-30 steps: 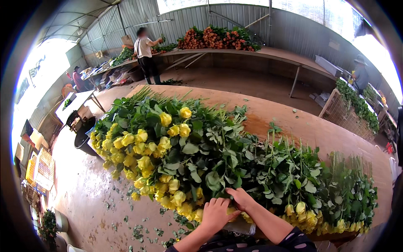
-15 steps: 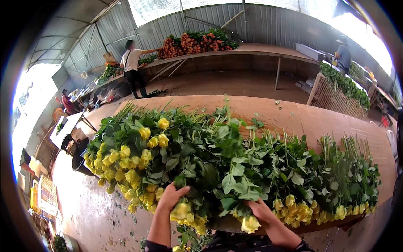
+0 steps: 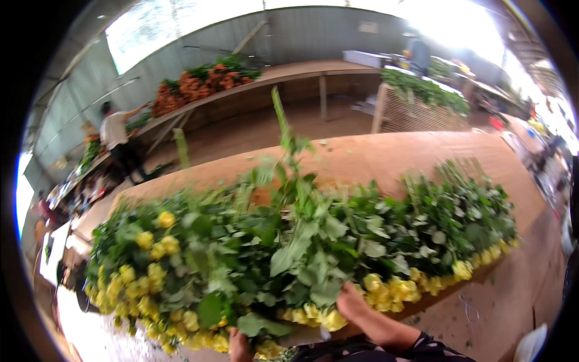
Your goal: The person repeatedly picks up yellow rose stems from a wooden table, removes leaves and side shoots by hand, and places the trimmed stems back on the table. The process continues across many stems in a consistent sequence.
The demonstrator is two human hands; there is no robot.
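Observation:
Yellow roses with long leafy stems lie in a wide heap along the near side of the table, blooms toward me. My right hand is closed around the neck of a yellow rose. Its leafy stem rises away from me above the heap. At the near edge my left hand is partly cut off and covered by leaves. It appears closed on another yellow rose, whose blurred stem stands up at the left. A yellow bloom shows beside that hand.
The brown table extends beyond the stems. Behind it, a long bench bears orange flowers, with a person alongside. A woven crate of greenery stands at the back right near another person.
The view has swung right, so the background sits farther left. My left hand has moved lower and nearer the heap's front edge. The right hand's rose stem stands higher.

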